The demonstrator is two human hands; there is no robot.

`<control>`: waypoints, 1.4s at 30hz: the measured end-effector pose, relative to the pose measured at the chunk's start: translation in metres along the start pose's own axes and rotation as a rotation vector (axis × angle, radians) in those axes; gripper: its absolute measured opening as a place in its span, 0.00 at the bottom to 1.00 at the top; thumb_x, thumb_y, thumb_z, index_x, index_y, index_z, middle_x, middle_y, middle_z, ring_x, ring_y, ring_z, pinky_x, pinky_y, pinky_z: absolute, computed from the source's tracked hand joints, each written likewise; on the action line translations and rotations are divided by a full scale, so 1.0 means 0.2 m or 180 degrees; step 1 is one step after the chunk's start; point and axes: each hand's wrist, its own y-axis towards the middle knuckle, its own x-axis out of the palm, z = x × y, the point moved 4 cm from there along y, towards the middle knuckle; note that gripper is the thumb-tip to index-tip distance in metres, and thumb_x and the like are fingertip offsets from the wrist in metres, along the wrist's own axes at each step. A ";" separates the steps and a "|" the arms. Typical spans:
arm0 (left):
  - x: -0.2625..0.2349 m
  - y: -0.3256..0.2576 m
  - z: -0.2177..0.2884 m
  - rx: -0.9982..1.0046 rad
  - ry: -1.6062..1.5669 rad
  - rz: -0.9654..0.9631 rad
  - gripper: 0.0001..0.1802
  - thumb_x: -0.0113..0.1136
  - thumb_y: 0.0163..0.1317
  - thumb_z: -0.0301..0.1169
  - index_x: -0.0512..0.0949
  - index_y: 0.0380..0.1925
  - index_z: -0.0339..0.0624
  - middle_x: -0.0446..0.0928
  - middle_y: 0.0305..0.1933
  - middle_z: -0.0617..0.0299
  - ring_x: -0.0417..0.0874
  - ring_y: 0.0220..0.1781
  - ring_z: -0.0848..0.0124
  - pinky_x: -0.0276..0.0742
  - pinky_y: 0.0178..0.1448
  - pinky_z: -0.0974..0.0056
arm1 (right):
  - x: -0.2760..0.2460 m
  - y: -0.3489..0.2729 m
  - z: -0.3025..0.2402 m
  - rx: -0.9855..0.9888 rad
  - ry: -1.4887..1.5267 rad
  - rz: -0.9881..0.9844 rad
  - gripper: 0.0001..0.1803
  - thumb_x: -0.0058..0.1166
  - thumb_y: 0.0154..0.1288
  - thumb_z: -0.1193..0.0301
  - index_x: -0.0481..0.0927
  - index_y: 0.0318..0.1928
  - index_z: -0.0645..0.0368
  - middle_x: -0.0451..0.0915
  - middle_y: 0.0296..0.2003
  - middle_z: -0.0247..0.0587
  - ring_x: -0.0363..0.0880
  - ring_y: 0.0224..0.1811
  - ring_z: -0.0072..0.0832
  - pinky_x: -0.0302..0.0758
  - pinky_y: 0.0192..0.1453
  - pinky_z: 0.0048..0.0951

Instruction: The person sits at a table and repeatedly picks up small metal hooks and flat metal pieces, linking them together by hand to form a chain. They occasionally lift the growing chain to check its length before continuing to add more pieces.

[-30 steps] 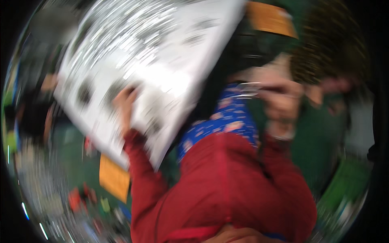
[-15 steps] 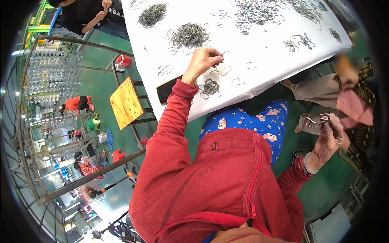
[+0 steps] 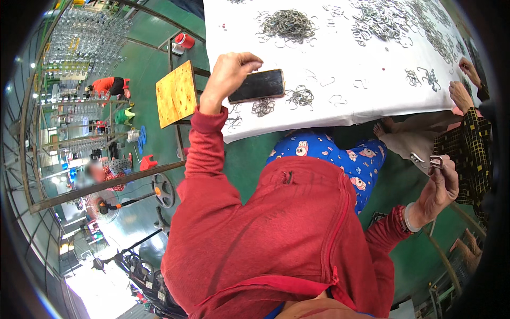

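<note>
My left hand (image 3: 229, 77) is over the table's left edge, beside a black phone (image 3: 258, 86). Its thumb and fingers are pinched together, and whatever may be between them is hidden. My right hand (image 3: 440, 186) is raised off the table at the right, closed on small bent metal hooks (image 3: 426, 161), which stick up from the fingertips. Small heaps of bent metal hooks lie by the phone: one (image 3: 263, 107) along its near edge, another (image 3: 300, 96) off its right end. A few loose hooks (image 3: 338, 100) lie farther right.
Larger hook piles (image 3: 287, 25) cover the far side of the white-covered table (image 3: 340, 64). At the right a person in a dark checked sleeve (image 3: 470, 127) has both hands over the table. A wooden stool (image 3: 176, 95) stands left, near a red-lidded jug (image 3: 184, 40).
The view has shifted. My left hand has moved left, from above the loose hooks to the phone's left end. My right hand still holds up the metal hooks.
</note>
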 end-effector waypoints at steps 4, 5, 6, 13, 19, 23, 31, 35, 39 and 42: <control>0.03 -0.10 -0.09 -0.0203 0.0063 0.0179 0.10 0.62 0.59 0.29 0.85 0.38 0.39 0.84 0.29 0.56 0.85 0.33 0.73 0.78 0.41 0.67 | 0.05 0.04 -0.01 -0.0070 -0.0190 -0.0184 0.14 0.53 0.58 0.87 0.82 0.44 0.61 0.78 0.33 0.44 0.69 0.34 0.28 0.63 0.36 0.25; 0.00 -0.12 -0.13 -0.0162 0.0129 0.0378 0.10 0.62 0.59 0.29 0.85 0.38 0.38 0.84 0.30 0.56 0.85 0.33 0.73 0.78 0.41 0.67 | 0.05 0.04 -0.02 -0.0102 -0.0195 -0.0185 0.14 0.53 0.58 0.87 0.82 0.44 0.61 0.78 0.33 0.43 0.69 0.34 0.28 0.63 0.36 0.25; -0.05 -0.13 -0.20 -0.0329 0.0139 0.0640 0.10 0.62 0.59 0.30 0.85 0.39 0.38 0.84 0.30 0.56 0.85 0.33 0.73 0.77 0.41 0.67 | 0.06 0.04 -0.03 -0.0130 -0.0201 -0.0184 0.15 0.53 0.58 0.87 0.82 0.44 0.61 0.78 0.33 0.43 0.68 0.34 0.29 0.63 0.35 0.25; -0.16 -0.10 -0.55 -0.0780 0.0362 0.0899 0.11 0.60 0.61 0.32 0.83 0.38 0.37 0.84 0.34 0.51 0.86 0.38 0.62 0.78 0.44 0.62 | 0.06 0.02 0.00 0.0073 -0.0309 -0.0099 0.12 0.57 0.57 0.85 0.82 0.41 0.61 0.77 0.32 0.40 0.68 0.34 0.28 0.63 0.34 0.24; 0.05 0.04 -0.64 -0.1037 0.0805 0.0641 0.10 0.60 0.60 0.31 0.84 0.38 0.40 0.83 0.35 0.47 0.85 0.40 0.56 0.78 0.46 0.58 | 0.06 -0.04 0.03 0.0516 -0.0397 0.0199 0.09 0.59 0.55 0.85 0.81 0.38 0.64 0.77 0.32 0.41 0.69 0.34 0.26 0.65 0.34 0.23; 0.08 0.12 -0.60 -0.0626 0.1213 0.0680 0.08 0.63 0.57 0.31 0.84 0.37 0.42 0.83 0.34 0.50 0.84 0.39 0.54 0.77 0.45 0.56 | 0.05 -0.07 0.03 0.0645 -0.0426 0.0323 0.09 0.59 0.55 0.86 0.81 0.37 0.64 0.76 0.31 0.41 0.69 0.33 0.27 0.65 0.33 0.23; 0.36 0.39 -0.30 0.0967 0.0639 0.0523 0.10 0.65 0.55 0.33 0.85 0.39 0.50 0.80 0.36 0.60 0.79 0.42 0.62 0.76 0.45 0.60 | 0.06 -0.07 0.00 0.0656 -0.0403 0.0406 0.10 0.57 0.54 0.87 0.81 0.37 0.65 0.76 0.30 0.42 0.71 0.33 0.28 0.66 0.32 0.23; 0.50 0.52 -0.23 0.1241 0.0975 0.0571 0.07 0.64 0.56 0.34 0.84 0.34 0.49 0.77 0.36 0.62 0.77 0.44 0.63 0.77 0.46 0.59 | 0.11 -0.05 -0.02 0.0394 -0.0295 0.0298 0.10 0.57 0.53 0.88 0.81 0.37 0.66 0.77 0.30 0.44 0.73 0.33 0.29 0.67 0.32 0.24; 0.54 0.53 -0.16 0.1346 0.1529 0.0575 0.04 0.60 0.55 0.27 0.77 0.30 0.41 0.73 0.37 0.55 0.75 0.46 0.56 0.77 0.46 0.56 | 0.15 -0.05 0.00 0.0491 -0.0379 0.0529 0.09 0.54 0.51 0.89 0.81 0.34 0.69 0.77 0.29 0.45 0.73 0.31 0.28 0.68 0.32 0.23; 0.52 0.49 -0.01 0.1214 0.0402 0.0590 0.03 0.56 0.61 0.25 0.75 0.35 0.39 0.74 0.37 0.51 0.76 0.43 0.53 0.74 0.45 0.53 | 0.17 -0.07 0.06 0.0898 -0.0493 0.0832 0.08 0.56 0.51 0.88 0.82 0.33 0.70 0.79 0.30 0.43 0.75 0.30 0.25 0.70 0.34 0.22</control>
